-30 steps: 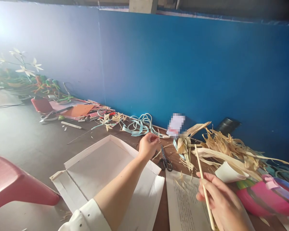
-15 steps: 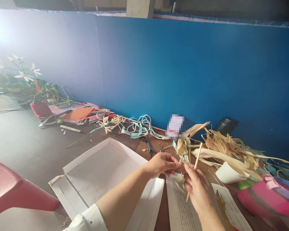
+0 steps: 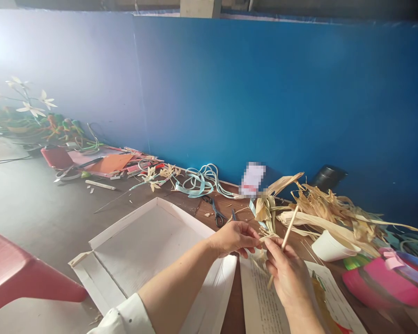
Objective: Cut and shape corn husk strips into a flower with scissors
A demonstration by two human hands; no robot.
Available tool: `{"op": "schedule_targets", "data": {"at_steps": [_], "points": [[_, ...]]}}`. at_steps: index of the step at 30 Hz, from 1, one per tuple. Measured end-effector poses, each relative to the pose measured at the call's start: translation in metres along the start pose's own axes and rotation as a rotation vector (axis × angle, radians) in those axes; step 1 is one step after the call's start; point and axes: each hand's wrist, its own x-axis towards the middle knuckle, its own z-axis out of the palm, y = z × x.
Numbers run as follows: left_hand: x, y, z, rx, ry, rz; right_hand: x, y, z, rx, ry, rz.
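My right hand [image 3: 288,273] is closed round a thin wooden stick [image 3: 289,226] that points up and away from me. My left hand [image 3: 234,238] pinches a small pale strip of dried husk [image 3: 269,237] right beside the stick, fingertips nearly touching my right fingers. Both hands hover over a printed paper sheet [image 3: 264,301] near the table's front. Small scissors [image 3: 216,214] lie just beyond my left hand.
An opened white cardboard box [image 3: 142,250] lies to the left. A heap of dried husks [image 3: 330,215], a white cup [image 3: 329,248] and a pink bowl [image 3: 383,285] sit at the right. Blue ribbon [image 3: 200,181], craft scraps and paper flowers [image 3: 31,104] line the blue wall. A red stool [image 3: 24,273] stands at left.
My left hand came back from the far side of the table to meet my right hand. The right hand moved left and raised the stick more upright.
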Motion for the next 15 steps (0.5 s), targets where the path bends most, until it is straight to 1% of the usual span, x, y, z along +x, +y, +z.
{"op": "schedule_targets", "data": {"at_steps": [4, 8, 11, 15], "points": [[-0.0009, 0.0012, 0.0011, -0.010, -0.013, -0.023, -0.0025, -0.0036, 0.0022, -0.025, 0.037, -0.018], [-0.0016, 0.0022, 0.0024, -0.017, 0.006, -0.003, -0.0034, -0.0037, 0.0022, -0.004, 0.059, -0.005], [-0.0021, 0.0035, 0.0032, -0.007, 0.036, 0.001, -0.0028, -0.0034, 0.0011, 0.045, 0.042, -0.004], [-0.0033, 0.0059, 0.0036, 0.021, 0.042, 0.000, -0.0015, -0.0047, -0.0014, 0.118, 0.030, -0.061]]}}
